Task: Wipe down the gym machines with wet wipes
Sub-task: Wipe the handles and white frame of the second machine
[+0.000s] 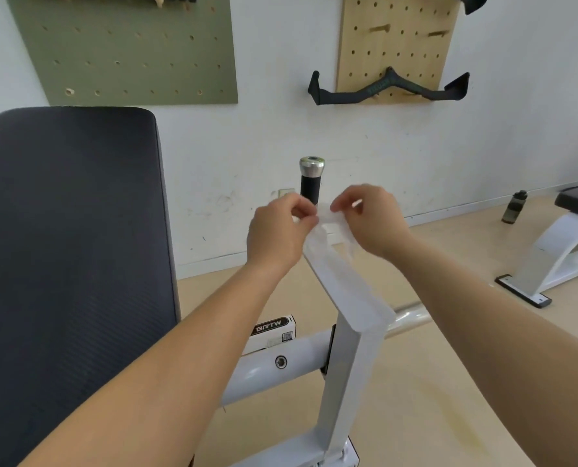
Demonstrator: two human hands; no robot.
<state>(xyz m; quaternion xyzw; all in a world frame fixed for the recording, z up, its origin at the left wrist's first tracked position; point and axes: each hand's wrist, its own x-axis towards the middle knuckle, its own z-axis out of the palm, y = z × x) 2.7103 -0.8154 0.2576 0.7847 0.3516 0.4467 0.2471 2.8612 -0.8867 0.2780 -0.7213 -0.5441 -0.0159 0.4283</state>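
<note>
Wet wipe [326, 215]: white, held up between both hands just above the top of the white machine arm [346, 294]. Left hand [277, 232] and right hand [371, 220]: close together, fingers curled, each pinching one end of the wipe. Black handle grip [311, 183], chrome-capped: upright just behind the hands. Dark padded backrest [68, 264]: left. Bottle [513, 207]: on the floor, far right.

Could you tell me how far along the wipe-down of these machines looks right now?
Done: nothing I can confirm; no surface shows wet marks. In hand: the left hand and right hand both pinch a white wipe, apparently spreading it out, just in front of the black handle grip. Left: seemingly everything, namely that grip, the white frame, the dark back pad and the second bench on the right.
</note>
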